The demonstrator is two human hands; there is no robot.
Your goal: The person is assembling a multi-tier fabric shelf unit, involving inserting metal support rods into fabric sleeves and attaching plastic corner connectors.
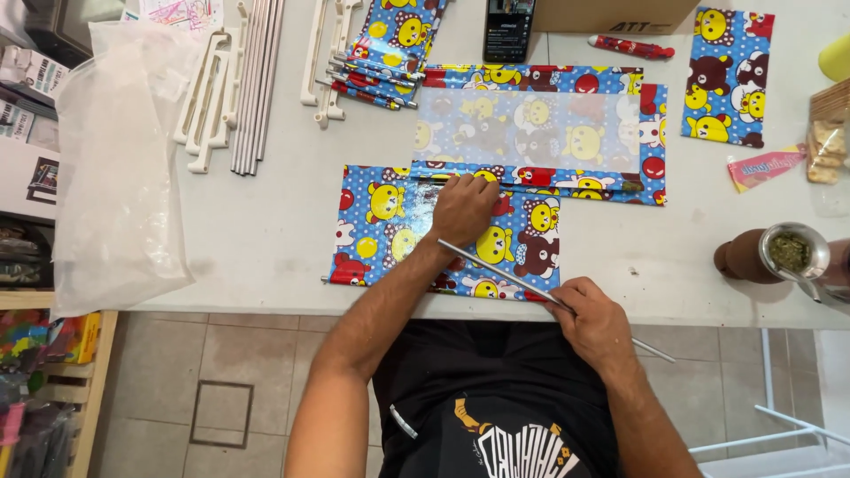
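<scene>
Left hand (462, 208) flat on cartoon-print sheet (390, 230) near table edge (266, 305), gripping nothing; my right hand (595, 320) wraps thin metal rod (496, 268); open tabletop left.

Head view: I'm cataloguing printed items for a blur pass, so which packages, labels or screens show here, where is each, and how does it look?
Phone: top centre of the table, dark upright rectangle, screen lit.
Cardboard box: top edge, right of the phone, brown with dark print.
Small sachet: right side of the table, flat pink-and-yellow wrapper.
Clear plastic bag: left end of the table, large, crumpled, translucent white.
Printed leaflets: far left edge, pale sheets with dark pictures.
</scene>
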